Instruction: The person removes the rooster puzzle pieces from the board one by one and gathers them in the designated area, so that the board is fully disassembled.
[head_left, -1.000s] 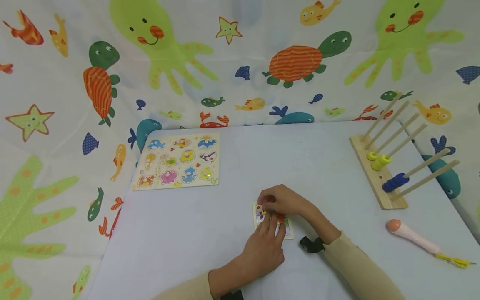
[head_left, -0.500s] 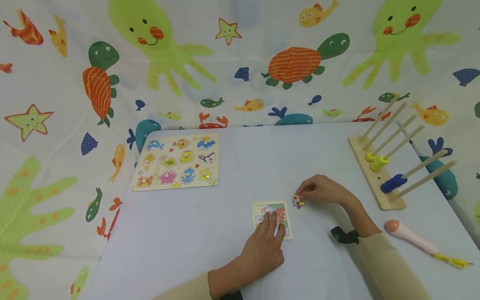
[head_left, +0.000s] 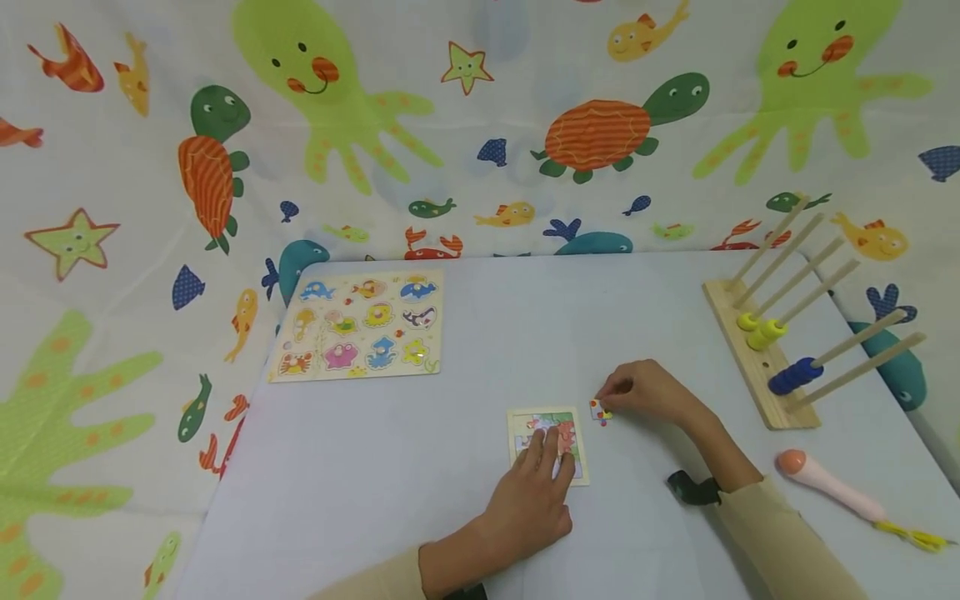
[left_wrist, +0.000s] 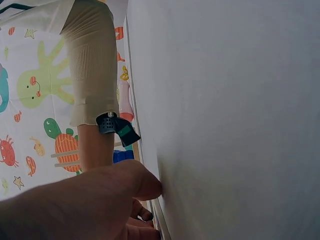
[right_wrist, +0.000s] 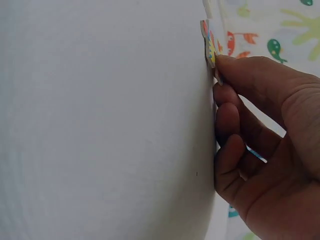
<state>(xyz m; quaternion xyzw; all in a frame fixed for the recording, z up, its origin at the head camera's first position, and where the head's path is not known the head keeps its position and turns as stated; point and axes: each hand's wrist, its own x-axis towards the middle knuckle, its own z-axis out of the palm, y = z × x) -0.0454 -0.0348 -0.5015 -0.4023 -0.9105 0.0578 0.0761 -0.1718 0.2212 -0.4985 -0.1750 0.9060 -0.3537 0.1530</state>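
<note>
A small jigsaw puzzle (head_left: 513,421) in a pale wooden frame lies mid-table. My left hand (head_left: 528,500) rests on its lower part, fingers spread fairly straight and covering some of the picture. Just right of the frame, my right hand (head_left: 648,392) pinches a colourful puzzle piece (head_left: 597,409) between thumb and fingertips, close over the table. In the right wrist view the same puzzle piece (right_wrist: 211,47) shows edge-on at the thumb tip, with the other fingers curled below. The left wrist view has my left hand (left_wrist: 100,195) low over the white surface, its fingers mostly hidden.
A sea-animal peg board (head_left: 356,325) lies at the back left. To the right stands a wooden bead rack (head_left: 761,367) with tilted rods and yellow and blue beads. Nearer sits a pink-handled stick toy (head_left: 832,483) with yellow strands. A patterned cloth (head_left: 420,100) hangs behind.
My right hand has moved from the puzzle frame out to its right, carrying the puzzle piece, and then stayed nearly there. The left hand has kept its place on the puzzle.
</note>
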